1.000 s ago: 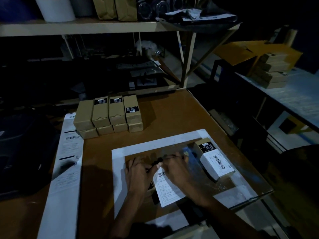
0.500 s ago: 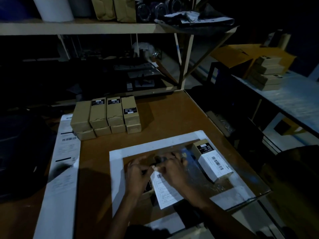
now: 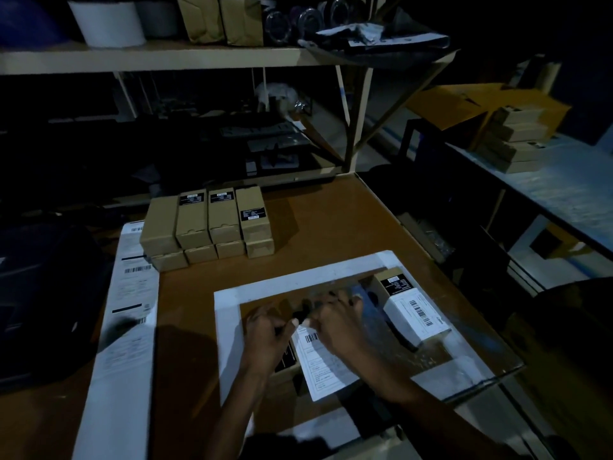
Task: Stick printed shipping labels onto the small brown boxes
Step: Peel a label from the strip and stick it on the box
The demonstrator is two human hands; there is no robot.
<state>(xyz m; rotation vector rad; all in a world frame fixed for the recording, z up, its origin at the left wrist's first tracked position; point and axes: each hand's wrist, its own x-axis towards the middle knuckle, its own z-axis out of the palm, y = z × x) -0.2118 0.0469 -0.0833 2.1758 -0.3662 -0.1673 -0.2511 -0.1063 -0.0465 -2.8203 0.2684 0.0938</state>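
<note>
A small brown box lies under my hands on the glass sheet, mostly hidden. A white shipping label lies across it. My left hand has its fingers curled and pinches the label's top edge. My right hand pinches the same edge beside it, fingers bent over the box. A labelled brown box lies to the right on the glass. Several brown boxes stand stacked in two layers at the back of the table.
A long strip of printed labels runs down the table's left side. A dark bag sits left of it. A shelf frame rises behind the table. More boxes are piled on a bench at right.
Both hands have shifted slightly on the label's top edge, thumbs drawing together. The view has drifted a little; the boxes have not moved.
</note>
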